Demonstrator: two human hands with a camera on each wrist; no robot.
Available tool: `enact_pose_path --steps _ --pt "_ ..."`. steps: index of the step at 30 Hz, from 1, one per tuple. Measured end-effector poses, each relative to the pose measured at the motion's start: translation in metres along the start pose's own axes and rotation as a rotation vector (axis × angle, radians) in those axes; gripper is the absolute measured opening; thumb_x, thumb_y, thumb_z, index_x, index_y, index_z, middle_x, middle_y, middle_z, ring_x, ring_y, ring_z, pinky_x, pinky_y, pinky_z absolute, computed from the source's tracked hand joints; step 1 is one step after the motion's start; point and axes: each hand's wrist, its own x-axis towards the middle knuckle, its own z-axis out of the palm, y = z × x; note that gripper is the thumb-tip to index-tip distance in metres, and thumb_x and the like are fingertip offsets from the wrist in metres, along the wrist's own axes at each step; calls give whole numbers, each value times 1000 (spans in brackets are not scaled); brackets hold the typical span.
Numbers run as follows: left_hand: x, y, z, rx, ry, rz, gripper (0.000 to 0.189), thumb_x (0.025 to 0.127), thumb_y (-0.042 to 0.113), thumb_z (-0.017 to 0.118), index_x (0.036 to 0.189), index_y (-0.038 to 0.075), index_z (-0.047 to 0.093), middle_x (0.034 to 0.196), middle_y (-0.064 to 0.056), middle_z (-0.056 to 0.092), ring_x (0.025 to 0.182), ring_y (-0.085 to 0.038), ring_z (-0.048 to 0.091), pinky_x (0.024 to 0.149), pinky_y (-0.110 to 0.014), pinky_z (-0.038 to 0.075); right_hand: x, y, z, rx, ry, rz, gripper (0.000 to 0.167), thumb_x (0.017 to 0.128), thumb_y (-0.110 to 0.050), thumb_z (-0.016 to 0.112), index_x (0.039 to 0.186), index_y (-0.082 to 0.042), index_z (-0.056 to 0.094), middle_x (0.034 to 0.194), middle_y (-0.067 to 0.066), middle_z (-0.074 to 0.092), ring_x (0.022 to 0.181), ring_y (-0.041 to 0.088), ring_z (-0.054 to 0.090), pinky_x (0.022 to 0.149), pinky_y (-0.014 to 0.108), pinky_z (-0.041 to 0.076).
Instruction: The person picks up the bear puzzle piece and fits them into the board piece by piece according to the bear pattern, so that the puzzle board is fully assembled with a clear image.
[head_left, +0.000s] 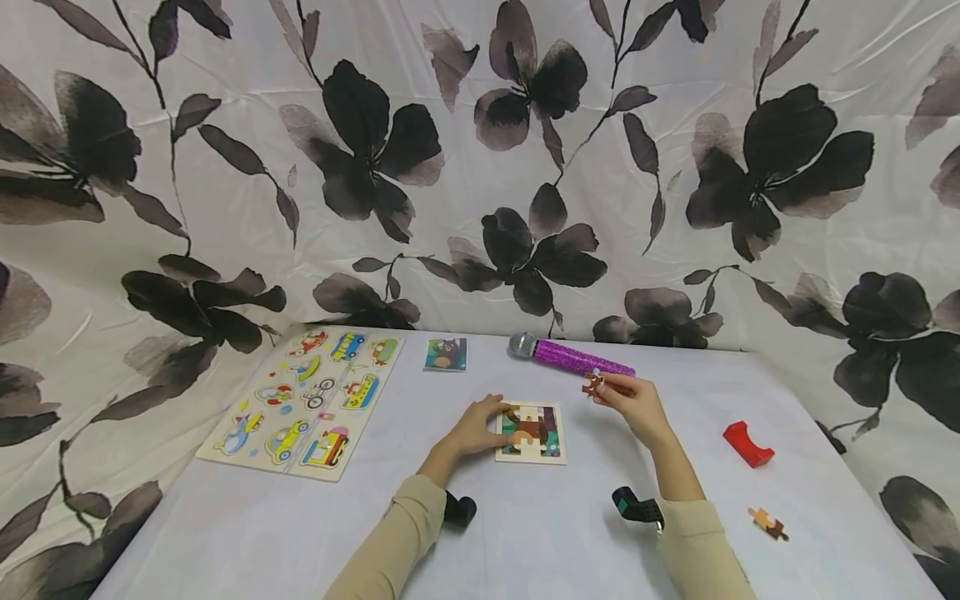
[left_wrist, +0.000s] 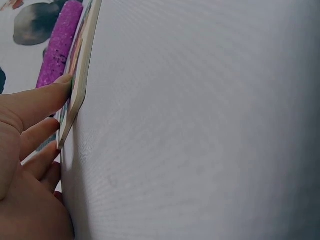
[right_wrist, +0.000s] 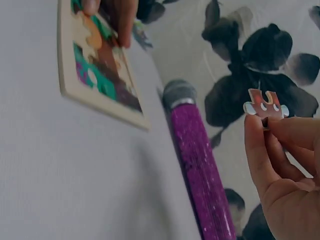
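A small wooden jigsaw board (head_left: pixel 562 435) lies flat on the table, partly filled with a brown animal picture and showing bare pale gaps. My left hand (head_left: pixel 474 427) holds it at its left edge, thumb and forefinger spread along that side. In the left wrist view the thumb (left_wrist: pixel 55 97) presses on the board's rim. Raised to the right of the board, my right hand (head_left: pixel 639 407) pinches a brown jigsaw piece (right_wrist: pixel 267 106) between thumb and fingertips. White spots and a notched edge show on that piece. Another jigsaw piece (head_left: pixel 768 524), orange and brown, lies at the right.
Behind the board lies a purple glittery microphone (head_left: pixel 577 357). A small picture card (head_left: pixel 446 354) with a brown animal is at the back. A large board of vehicle pictures (head_left: pixel 300 408) covers the left side. A red curved block (head_left: pixel 747 444) lies on the right.
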Motion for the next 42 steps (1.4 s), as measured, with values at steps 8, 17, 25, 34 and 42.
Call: enact_pose_path --steps 8,17,25,34,42 --pt "-4 9 -1 48 1 -37 58 80 20 73 127 -6 52 143 -24 39 137 -41 26 115 -52 15 13 0 28 123 59 18 39 90 4 57 126 16 48 95 13 69 73 5 68 73 22 56" --pt "-3 5 -1 3 2 -26 59 79 19 73 127 -8 52 143 -25 39 137 -42 25 114 -53 14 20 6 49 -23 69 17 32 91 0 58 122 10 57 105 24 65 75 6 63 69 21 56" --pt "-5 7 -1 13 0 -29 58 79 17 72 127 -7 52 143 -25 38 137 -42 25 115 -52 14 26 19 64 -190 -59 -90 29 90 2 56 118 8 60 111 27 62 86 20 61 69 24 53" --pt "-4 6 -1 22 -3 -20 57 79 18 72 127 -7 52 142 -26 39 136 -44 26 114 -54 15 35 28 87 -472 -125 -185 16 85 7 59 96 6 70 95 19 70 83 29 66 75 37 56" --pt "-3 6 -2 27 -8 -34 58 79 19 72 128 -7 52 143 -24 38 137 -42 25 114 -53 14 35 26 95 -612 -187 -229 19 82 6 64 100 3 70 99 17 69 89 29 65 80 41 55"
